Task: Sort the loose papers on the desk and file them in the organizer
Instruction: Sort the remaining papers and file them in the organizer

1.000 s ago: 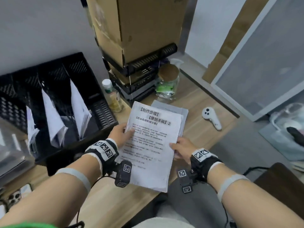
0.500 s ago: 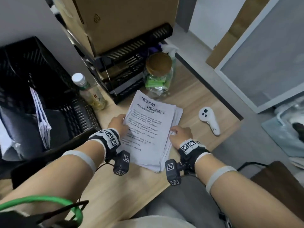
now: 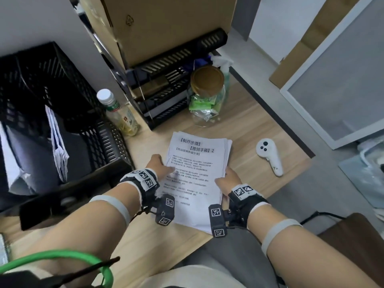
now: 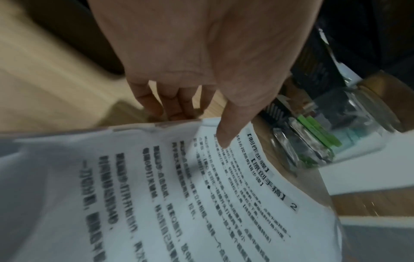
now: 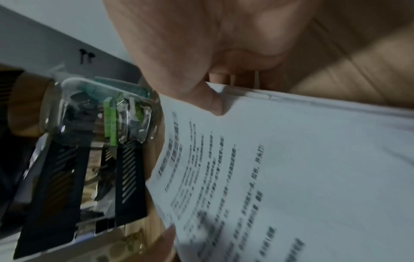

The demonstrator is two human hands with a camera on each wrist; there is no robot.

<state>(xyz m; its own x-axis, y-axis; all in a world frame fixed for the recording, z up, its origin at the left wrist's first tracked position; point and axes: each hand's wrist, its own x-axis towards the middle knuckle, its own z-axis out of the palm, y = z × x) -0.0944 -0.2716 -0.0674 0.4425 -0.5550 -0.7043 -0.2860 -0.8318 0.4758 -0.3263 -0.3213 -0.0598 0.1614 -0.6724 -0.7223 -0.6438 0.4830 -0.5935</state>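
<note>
A stack of white printed papers (image 3: 197, 171) lies on the wooden desk (image 3: 253, 129) in front of me, its near end past the desk's front edge. My left hand (image 3: 160, 165) grips the stack's left edge, thumb on the top sheet (image 4: 224, 186) and fingers under it. My right hand (image 3: 228, 179) grips the right edge the same way, thumb pressed on the top page (image 5: 291, 168). The black mesh file organizer (image 3: 62, 113) stands at the left, with folded white papers (image 3: 59, 148) upright in its slots.
A plastic drink bottle (image 3: 118, 113) stands by the organizer. A glass jar with a wooden lid (image 3: 207, 96) and stacked black letter trays (image 3: 166, 88) under a cardboard box (image 3: 158, 23) stand behind the papers. A white controller (image 3: 270, 156) lies at the right.
The sheet held up in both hands has come down onto the pile on the desk. Both hands now hold the sides of the whole stack, and the head view has tilted down.
</note>
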